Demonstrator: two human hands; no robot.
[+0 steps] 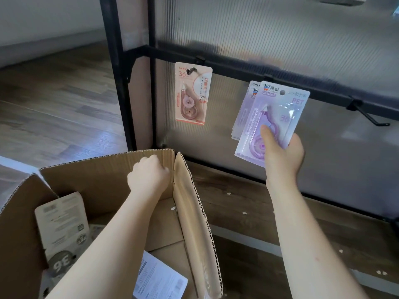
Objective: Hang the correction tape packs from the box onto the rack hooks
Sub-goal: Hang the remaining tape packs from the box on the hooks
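My right hand (281, 152) grips a purple correction tape pack (278, 111) by its lower end and holds it up in front of the middle hook on the black rack rail (237, 69). Other purple packs (246, 104) hang just behind it. A pink pack (193, 93) hangs from the left hook (191, 71). My left hand (149, 174) rests curled over the far wall of the open cardboard box (103, 169); whether it holds anything is hidden. Inside the box lie a beige pack (62, 225), back side up, and a white pack (159, 277).
An empty black hook (367, 116) sticks out from the rail at the right. The rack has a ribbed translucent back panel (269, 35) and a black upright post (116, 61) at the left. Wood floor (54, 104) stretches to the left of the rack.
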